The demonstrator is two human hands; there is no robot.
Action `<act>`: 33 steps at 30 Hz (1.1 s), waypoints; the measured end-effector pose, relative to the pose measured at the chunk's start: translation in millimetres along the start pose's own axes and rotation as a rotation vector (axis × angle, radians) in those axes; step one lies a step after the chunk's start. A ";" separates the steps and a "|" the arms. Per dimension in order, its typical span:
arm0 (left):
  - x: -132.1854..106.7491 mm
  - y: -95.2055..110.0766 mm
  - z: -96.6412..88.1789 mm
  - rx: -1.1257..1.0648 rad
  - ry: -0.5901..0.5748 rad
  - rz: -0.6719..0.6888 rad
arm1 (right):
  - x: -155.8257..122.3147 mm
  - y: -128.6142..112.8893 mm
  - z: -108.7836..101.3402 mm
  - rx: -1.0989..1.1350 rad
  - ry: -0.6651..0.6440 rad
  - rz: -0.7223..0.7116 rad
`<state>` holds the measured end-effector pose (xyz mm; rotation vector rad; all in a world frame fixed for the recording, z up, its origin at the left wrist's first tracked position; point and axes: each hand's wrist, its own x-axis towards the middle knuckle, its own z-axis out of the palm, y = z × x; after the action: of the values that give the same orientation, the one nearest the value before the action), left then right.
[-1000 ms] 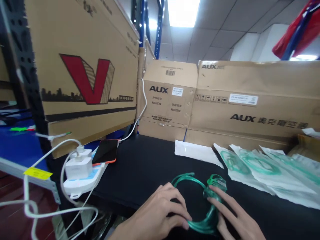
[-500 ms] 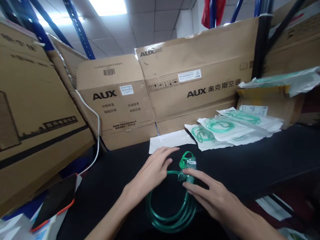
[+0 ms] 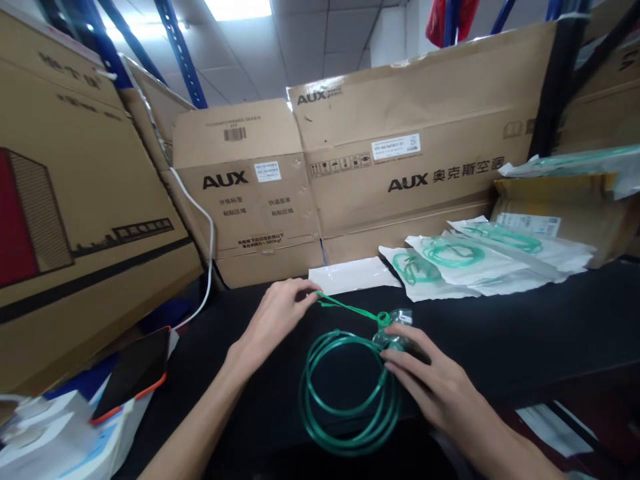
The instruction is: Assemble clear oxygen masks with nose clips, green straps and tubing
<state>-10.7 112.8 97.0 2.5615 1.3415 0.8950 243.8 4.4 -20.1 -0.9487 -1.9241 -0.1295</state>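
Note:
Between my hands, on the black surface, lies a coil of green tubing (image 3: 345,443) joined to a small clear green oxygen mask (image 3: 400,320). My left hand (image 3: 285,307) pinches the end of the mask's green elastic strap (image 3: 350,307), pulling it out taut to the left. The strap's other end meets a green ring on the mask. My right hand (image 3: 435,373) grips the mask and tube connector with thumb and fingers, hiding part of both. Behind the left fingers lies a flat white pouch (image 3: 355,275).
Several white packets with green tubing (image 3: 450,253) lie at the back right, beside a cardboard box (image 3: 600,227). Tall AUX cartons (image 3: 260,220) stand along the back. A phone (image 3: 133,373), a white cable (image 3: 212,240) and a white plug (image 3: 50,427) are on the left.
My left hand has taken hold of the green strap and drawn it left, away from the mask. The right hand stays at the mask. The view has shifted slightly left.

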 end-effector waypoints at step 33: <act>-146.2 15.8 21.7 -0.181 -0.198 0.097 | 5.3 -5.9 -14.8 -0.020 0.018 -0.034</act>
<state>-50.9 -7.4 19.4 2.5155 1.0403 0.7182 249.0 -3.4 -6.2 -0.9262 -1.9264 -0.1769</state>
